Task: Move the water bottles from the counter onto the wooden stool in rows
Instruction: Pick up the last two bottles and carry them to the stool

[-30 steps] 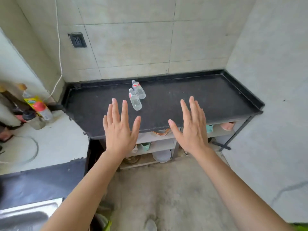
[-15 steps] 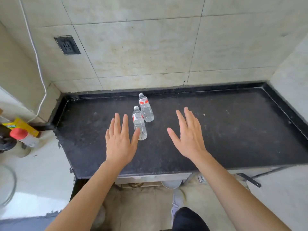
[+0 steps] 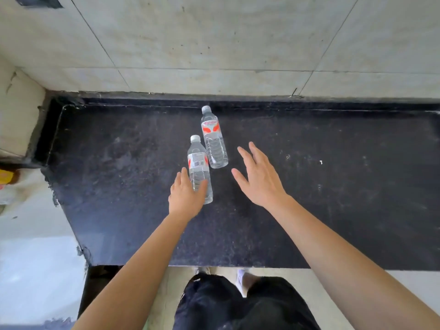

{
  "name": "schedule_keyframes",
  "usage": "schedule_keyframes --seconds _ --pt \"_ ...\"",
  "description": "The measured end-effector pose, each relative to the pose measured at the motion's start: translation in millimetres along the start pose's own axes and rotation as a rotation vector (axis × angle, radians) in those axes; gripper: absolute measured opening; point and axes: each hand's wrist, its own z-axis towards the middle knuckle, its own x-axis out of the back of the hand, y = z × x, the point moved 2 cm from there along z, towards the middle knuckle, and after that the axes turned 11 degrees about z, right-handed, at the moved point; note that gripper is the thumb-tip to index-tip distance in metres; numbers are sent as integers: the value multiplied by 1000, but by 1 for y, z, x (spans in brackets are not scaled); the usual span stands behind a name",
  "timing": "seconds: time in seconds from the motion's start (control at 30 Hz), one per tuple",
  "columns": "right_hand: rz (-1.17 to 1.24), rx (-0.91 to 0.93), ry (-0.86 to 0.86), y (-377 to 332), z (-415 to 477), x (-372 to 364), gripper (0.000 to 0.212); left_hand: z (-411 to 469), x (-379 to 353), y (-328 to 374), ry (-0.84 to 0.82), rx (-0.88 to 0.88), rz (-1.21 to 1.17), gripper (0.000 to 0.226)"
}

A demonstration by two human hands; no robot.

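Two clear water bottles with white caps and red-and-white labels stand upright on the black counter point(image 3: 333, 186). The near water bottle point(image 3: 198, 163) has my left hand point(image 3: 185, 198) wrapped around its lower part, thumb across the front and fingers on its left side. It still rests on the counter. The far water bottle point(image 3: 213, 141) stands just behind and to the right, untouched. A little to the right of that far one, my right hand point(image 3: 259, 179) hovers with fingers spread and nothing in it. No wooden stool is in view.
A tiled wall point(image 3: 214, 44) rises right behind the counter, with a raised lip along its back and left edges. A lower pale counter point(image 3: 31, 234) adjoins on the left, with a yellow object point(image 3: 6, 177) at the frame edge. My legs and shoes show below the front edge.
I have stepped closer to the counter. My left hand moved forward and closed around the near bottle. My right hand moved forward toward the far bottle, still spread.
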Motion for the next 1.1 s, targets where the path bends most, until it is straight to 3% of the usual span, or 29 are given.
schedule_keyframes --seconds 0.23,0.4,0.6,0.7,0.9,1.0,1.1 --pt "16 -104 -58 -8 35 -36 66 33 -20 -3 -47 28 -90 67" --pt "14 -170 -92 -32 84 -71 66 37 -4 -39 5 -26 53 61" --pt "116 -262 49 -29 107 -97 58 43 9 -74 13 110 18 63" --pt "247 -267 61 -18 100 -93 54 47 8 -74 3 150 -13 73" --pt "547 -387 -84 16 42 -79 54 52 4 -67 -25 187 1 85" --pt "531 -446 -83 31 1 -76 50 53 2 -66 -25 186 3 88" --pt "322 -467 -23 39 -28 -75 45 53 -3 -60 -23 178 26 90"
